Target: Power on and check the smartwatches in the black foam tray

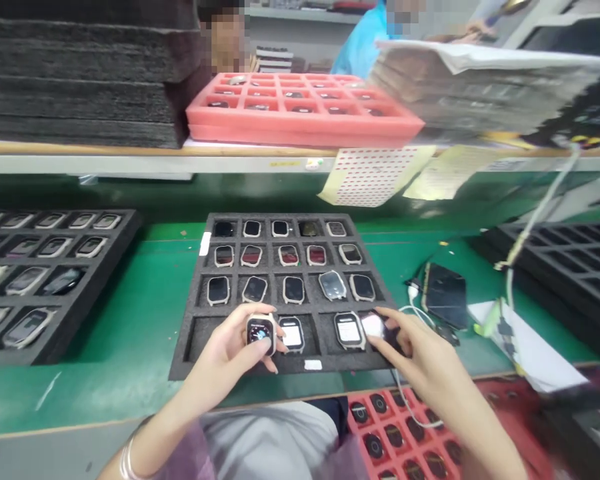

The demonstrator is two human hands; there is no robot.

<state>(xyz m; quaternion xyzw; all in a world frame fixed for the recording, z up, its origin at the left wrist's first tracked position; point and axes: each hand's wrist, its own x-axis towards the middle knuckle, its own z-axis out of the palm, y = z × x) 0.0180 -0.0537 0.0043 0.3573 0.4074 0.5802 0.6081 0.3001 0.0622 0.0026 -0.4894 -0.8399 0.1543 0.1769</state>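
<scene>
My left hand [247, 343] is closed round a smartwatch [260, 333] with a pale case and a lit dial, its thumb on the lower edge of the screen. It is held over the front left of a black foam tray [183, 360] holding rows of watch cases. At the tray's front right corner, my right hand [405, 337] pinches a dark smartwatch [373, 325] whose face shines white; its lower part is hidden by the fingers. Between the hands, two watches with white screens lie in the front row, a left one [293, 333] and a right one [350, 330].
Another black tray of watches [125, 233] stands left. On the right are a phone-like black device [445, 297], a white cable [420, 313] and a dark tray [580, 260]. A red foam tray [380, 417] sits below the table edge; a pink tray [305, 127] rests on the shelf.
</scene>
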